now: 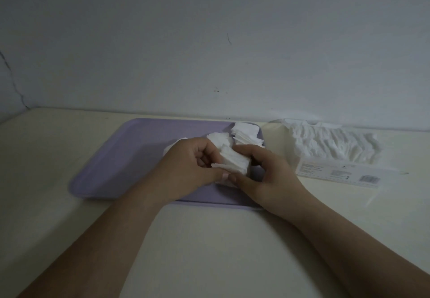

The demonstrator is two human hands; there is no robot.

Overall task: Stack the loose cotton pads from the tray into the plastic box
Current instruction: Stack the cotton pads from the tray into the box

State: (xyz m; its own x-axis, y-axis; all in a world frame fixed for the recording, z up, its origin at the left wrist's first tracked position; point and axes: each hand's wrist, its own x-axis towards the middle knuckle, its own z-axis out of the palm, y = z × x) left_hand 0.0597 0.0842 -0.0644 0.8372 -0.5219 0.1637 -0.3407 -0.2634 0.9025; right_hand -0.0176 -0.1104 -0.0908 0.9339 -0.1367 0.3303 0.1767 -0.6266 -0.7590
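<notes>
A lilac tray lies on the cream table. Over its right half, my left hand and my right hand together grip a small stack of white square cotton pads. More loose pads are piled at the tray's far right corner, and a few show behind my left hand. The clear plastic box stands to the right of the tray, full of rows of white pads, with a printed label on its front.
A pale wall rises right behind the table's far edge. The table surface stretches toward me between my forearms. The box's clear lid seems to lean open against the wall.
</notes>
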